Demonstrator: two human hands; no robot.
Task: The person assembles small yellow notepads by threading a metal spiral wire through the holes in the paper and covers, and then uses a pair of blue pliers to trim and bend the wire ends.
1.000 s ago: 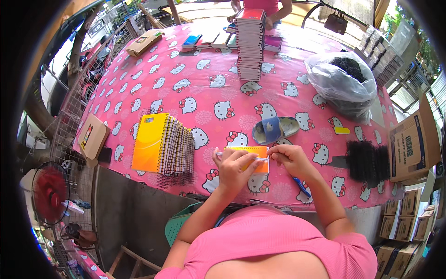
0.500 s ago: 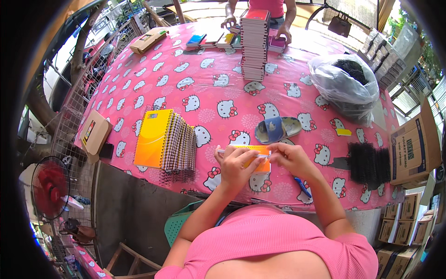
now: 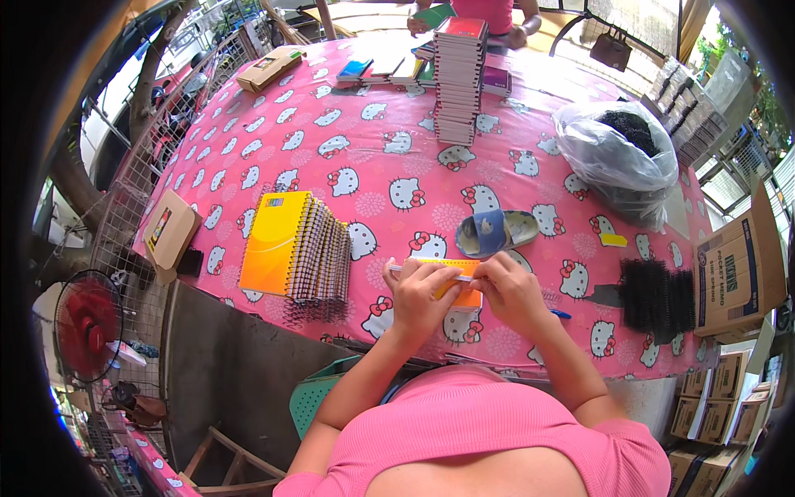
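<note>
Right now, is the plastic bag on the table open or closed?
Open. The plastic bag's mouth is spread at the top, leaving the black contents exposed.

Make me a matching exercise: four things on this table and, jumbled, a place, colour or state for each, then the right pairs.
1. Slipper
2. Orange notepad
3. Yellow-topped notebook stack
4. Clear plastic bag

A. To the left of the left hand
B. Blue across the top
C. Holding black contents
D. Partly covered by that hand

Pairs: 1-B, 2-D, 3-A, 4-C
</note>
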